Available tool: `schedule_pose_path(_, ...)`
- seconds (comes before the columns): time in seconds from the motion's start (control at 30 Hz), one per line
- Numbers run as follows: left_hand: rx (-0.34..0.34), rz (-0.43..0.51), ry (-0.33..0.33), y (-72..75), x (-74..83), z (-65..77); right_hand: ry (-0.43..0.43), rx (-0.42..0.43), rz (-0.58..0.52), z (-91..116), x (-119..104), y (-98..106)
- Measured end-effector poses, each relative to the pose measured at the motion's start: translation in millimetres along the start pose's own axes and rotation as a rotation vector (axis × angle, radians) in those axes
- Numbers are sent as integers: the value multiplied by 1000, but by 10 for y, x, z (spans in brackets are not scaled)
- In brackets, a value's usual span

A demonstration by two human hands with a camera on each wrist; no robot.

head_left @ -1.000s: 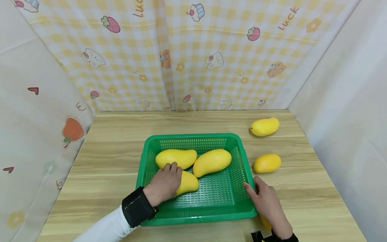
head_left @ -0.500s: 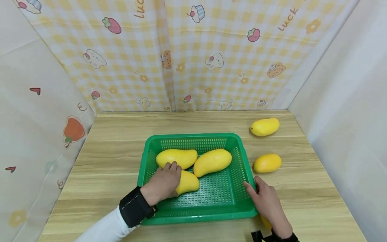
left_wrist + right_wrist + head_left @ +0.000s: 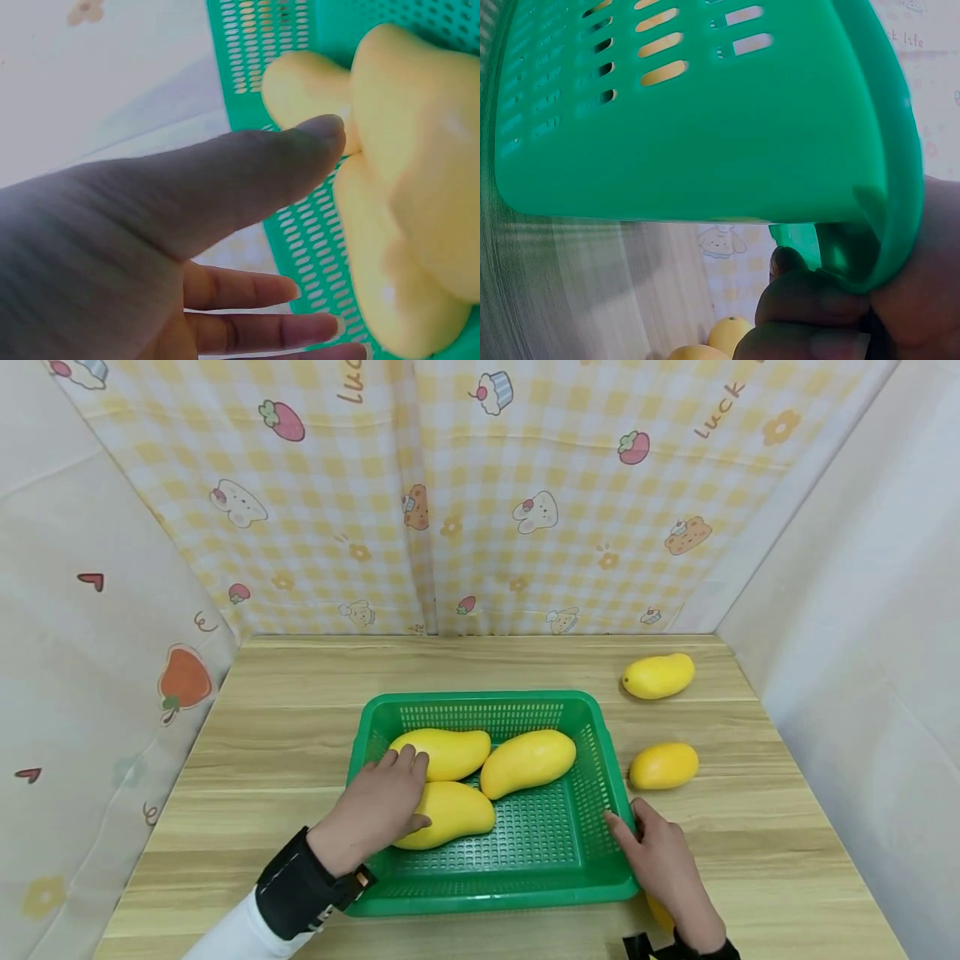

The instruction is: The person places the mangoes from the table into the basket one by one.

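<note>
A green slotted plastic basket [image 3: 491,903] sits on the table with 3 yellow mangoes inside. The front mango [image 3: 457,817] lies below my left hand [image 3: 375,810], which is over the basket's left side with its fingers extended. Behind it are the back left mango [image 3: 450,753], partly covered by the fingertips, and the right mango [image 3: 528,764]. In the left wrist view the thumb [image 3: 247,172] stands apart from the fingers and nothing is held. My right hand [image 3: 666,864] grips the basket's right rim [image 3: 904,150], thumb inside and fingers curled underneath outside.
Two more mangoes lie right of the basket, one at the back [image 3: 658,677] and one nearer [image 3: 664,767]. Another mango [image 3: 658,912] is mostly hidden below the right hand. A checked curtain [image 3: 480,527] stands behind the wooden table [image 3: 292,710].
My left hand has let go of the front mango and shifted left, its fingers straightening, so more of that mango shows. The right hand stays on the rim.
</note>
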State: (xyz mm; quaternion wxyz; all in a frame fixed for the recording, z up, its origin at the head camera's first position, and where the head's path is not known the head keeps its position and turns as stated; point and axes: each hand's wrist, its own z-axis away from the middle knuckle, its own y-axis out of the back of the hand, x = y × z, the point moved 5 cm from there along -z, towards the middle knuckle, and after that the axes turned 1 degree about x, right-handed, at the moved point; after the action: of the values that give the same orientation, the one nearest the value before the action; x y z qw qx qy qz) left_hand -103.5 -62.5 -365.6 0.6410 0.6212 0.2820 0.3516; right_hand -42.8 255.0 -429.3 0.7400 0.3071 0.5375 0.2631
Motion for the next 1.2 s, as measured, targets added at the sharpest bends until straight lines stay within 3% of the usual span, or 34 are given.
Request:
schedule_pose_path(0.13,42,17,15,84,-92,82,8,0,1,-1,0,-4)
schedule_pose_path(0.3,159,73,35,200,-234,201,0,-8,2,-4,-1,3)
schedule_pose_path(0.6,268,357,246,218,-605,389,-6,-9,1,-5,10,-6)
schedule_pose_path(0.77,357,474,297,102,-764,470,-9,-14,-4,-3,17,-16)
schedule_pose_path(0.97,442,541,379,-107,-862,532,-2,-14,6,-16,11,-2)
schedule_pose_path(1.1,414,588,471,-260,-856,545,0,-12,9,-16,3,2)
schedule_pose_path(1.2,351,640,541,-390,-835,540,-5,-18,13,-14,2,-1)
